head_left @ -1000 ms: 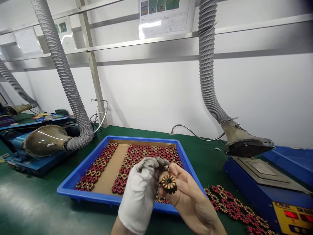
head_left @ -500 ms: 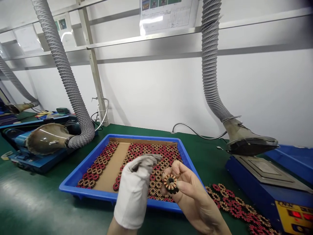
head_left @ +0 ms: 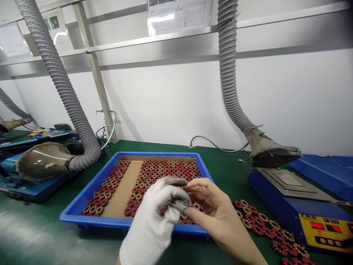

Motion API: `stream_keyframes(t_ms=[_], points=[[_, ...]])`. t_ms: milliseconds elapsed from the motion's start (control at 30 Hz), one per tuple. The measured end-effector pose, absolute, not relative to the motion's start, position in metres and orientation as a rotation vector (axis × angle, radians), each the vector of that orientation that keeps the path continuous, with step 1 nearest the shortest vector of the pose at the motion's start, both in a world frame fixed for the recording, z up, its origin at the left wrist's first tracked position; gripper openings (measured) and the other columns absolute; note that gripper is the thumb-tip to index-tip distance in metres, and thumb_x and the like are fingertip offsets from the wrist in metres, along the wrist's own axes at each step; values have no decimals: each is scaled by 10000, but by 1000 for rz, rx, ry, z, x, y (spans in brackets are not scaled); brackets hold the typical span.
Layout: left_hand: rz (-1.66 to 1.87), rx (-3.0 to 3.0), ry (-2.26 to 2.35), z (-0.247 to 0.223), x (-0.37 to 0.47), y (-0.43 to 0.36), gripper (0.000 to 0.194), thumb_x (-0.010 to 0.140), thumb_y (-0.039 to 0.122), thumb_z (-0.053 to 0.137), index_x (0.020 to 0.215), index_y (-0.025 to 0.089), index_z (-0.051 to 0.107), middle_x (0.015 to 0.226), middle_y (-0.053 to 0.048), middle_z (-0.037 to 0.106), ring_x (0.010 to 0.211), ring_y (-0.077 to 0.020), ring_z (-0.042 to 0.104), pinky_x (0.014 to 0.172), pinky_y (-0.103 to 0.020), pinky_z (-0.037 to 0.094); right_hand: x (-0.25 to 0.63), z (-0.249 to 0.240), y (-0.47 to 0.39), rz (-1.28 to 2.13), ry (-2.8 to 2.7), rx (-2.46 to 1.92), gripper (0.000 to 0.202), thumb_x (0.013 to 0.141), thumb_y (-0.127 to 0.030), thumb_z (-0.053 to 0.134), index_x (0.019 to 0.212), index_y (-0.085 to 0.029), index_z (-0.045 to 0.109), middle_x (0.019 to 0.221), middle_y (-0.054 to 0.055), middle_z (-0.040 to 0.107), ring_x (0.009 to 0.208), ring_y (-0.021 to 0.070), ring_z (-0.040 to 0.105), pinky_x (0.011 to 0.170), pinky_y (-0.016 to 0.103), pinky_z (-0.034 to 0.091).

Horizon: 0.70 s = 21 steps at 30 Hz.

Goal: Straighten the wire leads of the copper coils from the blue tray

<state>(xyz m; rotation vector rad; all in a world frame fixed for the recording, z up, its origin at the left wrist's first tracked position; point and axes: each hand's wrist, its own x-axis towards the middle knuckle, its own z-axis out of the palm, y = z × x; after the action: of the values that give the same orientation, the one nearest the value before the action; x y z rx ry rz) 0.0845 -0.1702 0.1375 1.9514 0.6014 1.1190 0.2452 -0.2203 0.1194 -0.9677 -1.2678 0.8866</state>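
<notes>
Head view: from where I stand, both hands meet above the near side of a blue tray (head_left: pixel 96 222). The gloved left hand (head_left: pixel 157 209) and the bare right hand (head_left: pixel 213 211) have their fingers curled toward each other, the tips touching or nearly so; anything between them is hidden, and I can't tell whether either grips something. Wound rings (head_left: pixel 168 171) lie in the tray, beyond and below the hands, packed in two blocks with a strip of brown cardboard (head_left: pixel 122 195) between. Outside the tray, loose rings (head_left: pixel 260 225) sit on the green counter (head_left: pixel 41 228) off to the right. That cluster's long axis slants from beside the tray toward the near right, along a blue machine (head_left: pixel 275 202), and the right hand is the nearer one. Each ring is round with an open centre and stubby, petal-like windings, some red, some pale copper, with dark gaps showing.
</notes>
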Motion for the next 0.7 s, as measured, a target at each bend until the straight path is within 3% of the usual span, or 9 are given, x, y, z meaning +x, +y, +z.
stream_keyframes(t_ms=[133,300,400,467,600,700], points=[[1323,1581,582,131,78,-168,221,847,150,581,817,300,741,1089,6,713,1067,-173,634,828,-175,495,246,120,-215,1114,-993,-805,195,740,-323,828,856,-244,693,899,5,668,825,158,568,741,253,455],[1190,1531,670,135,86,-165,463,678,18,700,1028,316,755,1145,-11,705,1097,-200,634,819,-183,526,242,119,-215,1185,-906,-749,256,685,-314,875,832,-221,688,909,21,665,817,160,546,709,240,431],[1146,1516,555,137,95,-163,273,687,14,683,785,247,786,941,-26,736,982,-193,661,802,-209,536,239,118,-213,1248,-898,-710,276,667,-294,888,830,-213,681,850,12,650,760,146,549,658,224,418],[1190,1434,490,136,98,-162,264,662,-16,680,653,234,763,752,-6,729,930,-180,662,794,-204,535,238,117,-212,1272,-906,-688,274,669,-287,887,826,-209,677,821,9,642,753,147,554,653,223,415],[1193,1153,458,133,104,-164,259,644,-28,677,604,224,724,658,38,716,698,-114,669,648,-154,534,236,115,-211,1285,-871,-675,286,663,-303,885,812,-202,664,798,3,613,719,146,541,646,232,422],[1294,944,319,133,106,-164,194,664,33,720,648,226,730,683,43,732,734,-119,709,707,-163,555,236,116,-212,1334,-836,-637,276,676,-285,879,815,-201,657,843,8,636,670,120,528,620,225,435]])
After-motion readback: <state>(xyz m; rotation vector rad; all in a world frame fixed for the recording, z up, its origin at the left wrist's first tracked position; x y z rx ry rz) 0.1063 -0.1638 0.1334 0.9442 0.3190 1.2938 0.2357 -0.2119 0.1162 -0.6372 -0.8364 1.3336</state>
